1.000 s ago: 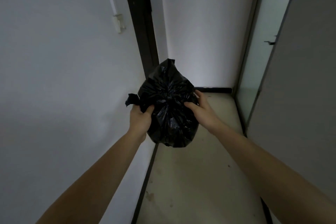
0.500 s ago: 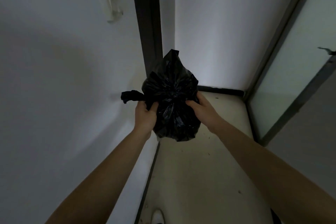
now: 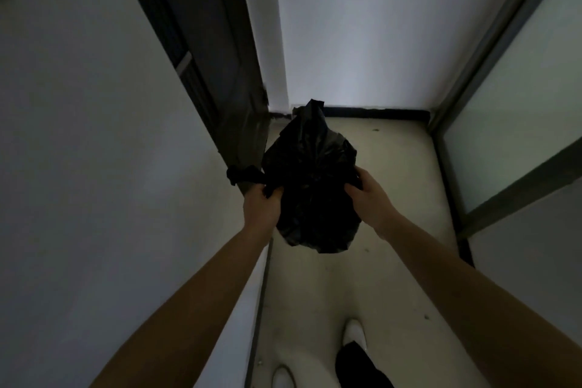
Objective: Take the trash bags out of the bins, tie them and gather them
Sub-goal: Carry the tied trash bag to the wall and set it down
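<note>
A full black trash bag [image 3: 310, 186] hangs in the air over the pale floor [image 3: 400, 186] of a narrow, dim corridor, held out in front of the person between both hands. The left hand [image 3: 261, 208] grips the bag where a twisted tail of plastic [image 3: 244, 175] sticks out to the left, thumb and fingers closed round the gathered film. The right hand [image 3: 367, 195] clasps the bag's right side, thumb on the front and fingers wrapped behind. A dark door frame [image 3: 239, 72] stands just left of the bag, and a frosted glass panel [image 3: 519, 104] lines the right. Two white shoes [image 3: 354, 332] show below.
</note>
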The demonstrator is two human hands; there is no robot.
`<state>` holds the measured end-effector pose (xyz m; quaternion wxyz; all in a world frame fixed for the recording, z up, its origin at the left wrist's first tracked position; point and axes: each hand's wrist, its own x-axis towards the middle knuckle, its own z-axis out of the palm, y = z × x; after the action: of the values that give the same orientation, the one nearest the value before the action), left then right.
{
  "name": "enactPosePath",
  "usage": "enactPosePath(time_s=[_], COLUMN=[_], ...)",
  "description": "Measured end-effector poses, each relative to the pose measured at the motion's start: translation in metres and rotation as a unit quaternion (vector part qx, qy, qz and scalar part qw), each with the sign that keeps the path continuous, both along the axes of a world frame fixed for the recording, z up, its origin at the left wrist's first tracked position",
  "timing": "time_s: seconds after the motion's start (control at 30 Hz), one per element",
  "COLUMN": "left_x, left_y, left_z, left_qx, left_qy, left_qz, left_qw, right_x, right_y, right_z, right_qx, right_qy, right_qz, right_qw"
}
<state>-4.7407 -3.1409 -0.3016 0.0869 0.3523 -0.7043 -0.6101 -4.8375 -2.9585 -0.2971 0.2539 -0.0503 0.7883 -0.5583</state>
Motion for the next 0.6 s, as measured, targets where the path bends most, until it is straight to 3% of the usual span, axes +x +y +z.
enactPosePath(time_s=[0.27,0.4,0.6], left_x=[-0.033,-0.038,-0.034], left_y=[-0.026,-0.036,-0.055], left_z=[-0.130,-0.208,-0.429], left_qx=[0.079,0.065,0.053], left_qy=[-0.120,-0.163,-0.248], left_qz=[0.066,0.077,0.091], left_qw=[0.987,0.982,0.963], right_x=[-0.064,-0.067,-0.067], right_y=[-0.040,-0.053,-0.080], right_z=[-0.142,-0.225,-0.441], right_qx=[0.079,0.101,0.140], right_qy=[-0.094,-0.122,-0.156], right_qz=[0.089,0.090,0.089], right_qw=[0.989,0.983,0.974])
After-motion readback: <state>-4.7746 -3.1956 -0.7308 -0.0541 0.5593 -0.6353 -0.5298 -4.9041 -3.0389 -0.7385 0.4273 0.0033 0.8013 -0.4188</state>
